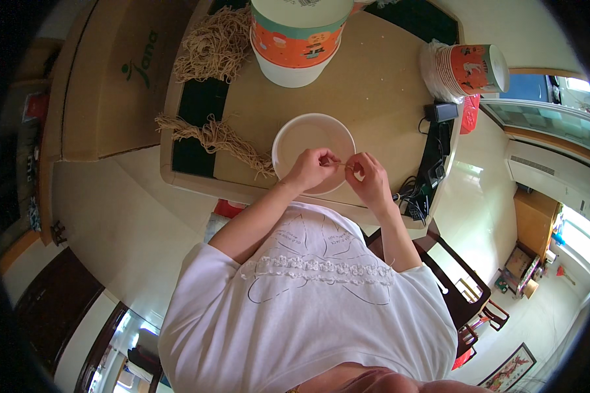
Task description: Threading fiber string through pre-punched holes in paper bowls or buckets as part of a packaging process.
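Note:
Both of my hands meet over the near side of a round white bowl. Between them runs a short, thin tan cord. My left hand pinches one end of the cord between thumb and fingers. On the other side, my right hand has its fingers curled closed around the cord's other end. Left of the bowl lies a loose bundle of tan cords, its tip close to the bowl's rim. A bigger heap of the same cords sits farther back.
Behind the bowl stands a stack of orange and green paper buckets. Plastic-wrapped paper bowls lie at the table's far right, near a black adapter and tangled cables. A cardboard box is at left, a dark chair at right.

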The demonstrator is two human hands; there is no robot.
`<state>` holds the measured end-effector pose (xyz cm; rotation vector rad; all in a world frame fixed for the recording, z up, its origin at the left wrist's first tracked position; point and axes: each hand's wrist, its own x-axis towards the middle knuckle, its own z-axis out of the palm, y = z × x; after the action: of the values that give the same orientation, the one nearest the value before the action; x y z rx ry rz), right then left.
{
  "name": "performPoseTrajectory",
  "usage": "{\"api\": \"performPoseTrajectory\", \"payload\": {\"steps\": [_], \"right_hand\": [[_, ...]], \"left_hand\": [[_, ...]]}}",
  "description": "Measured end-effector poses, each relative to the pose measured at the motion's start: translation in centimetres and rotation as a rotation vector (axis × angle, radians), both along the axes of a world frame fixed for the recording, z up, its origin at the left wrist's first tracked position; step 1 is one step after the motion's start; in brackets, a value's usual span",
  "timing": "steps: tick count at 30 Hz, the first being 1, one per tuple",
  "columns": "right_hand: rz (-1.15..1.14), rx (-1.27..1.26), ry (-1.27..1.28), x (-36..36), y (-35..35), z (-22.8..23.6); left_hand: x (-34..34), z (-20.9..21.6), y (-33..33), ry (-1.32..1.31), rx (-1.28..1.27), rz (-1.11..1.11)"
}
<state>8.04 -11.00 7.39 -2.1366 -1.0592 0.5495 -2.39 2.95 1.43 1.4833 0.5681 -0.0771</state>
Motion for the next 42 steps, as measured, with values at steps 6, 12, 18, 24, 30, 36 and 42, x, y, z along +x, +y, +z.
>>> {"api": "performPoseTrajectory", "payload": {"steps": [6,12,18,24,30,36,42], "right_hand": [[-0.031,-0.006,0.072,0.0,0.0,0.1],[-0.028,-0.025,0.06,-0.1,0.1,0.2],[0.032,-0.011,-0.041,0.2,-0.1,-0.5],[0.015,-0.054,-0.011,0.0,0.1,-0.1],[0.018,-0.076,-0.013,0.0,0.0,-0.1],[0.042,-0.016,-0.094,0.1,0.1,-0.4],[0.02,-0.034,-0.107,0.0,0.0,-0.7]], "left_hand": [[0.3,-0.2,-0.6,-0.045,-0.022,0.002],[0.2,0.0,-0.4,-0.036,0.026,0.004],[0.2,0.5,-0.2,-0.014,0.042,-0.012],[0.2,-0.9,-0.9,-0.08,-0.053,0.034],[0.1,-0.6,-0.3,0.037,0.031,-0.006],[0.1,-1.0,0.1,0.026,0.014,0.041],[0.2,0.9,0.6,0.039,0.211,0.033]]}}
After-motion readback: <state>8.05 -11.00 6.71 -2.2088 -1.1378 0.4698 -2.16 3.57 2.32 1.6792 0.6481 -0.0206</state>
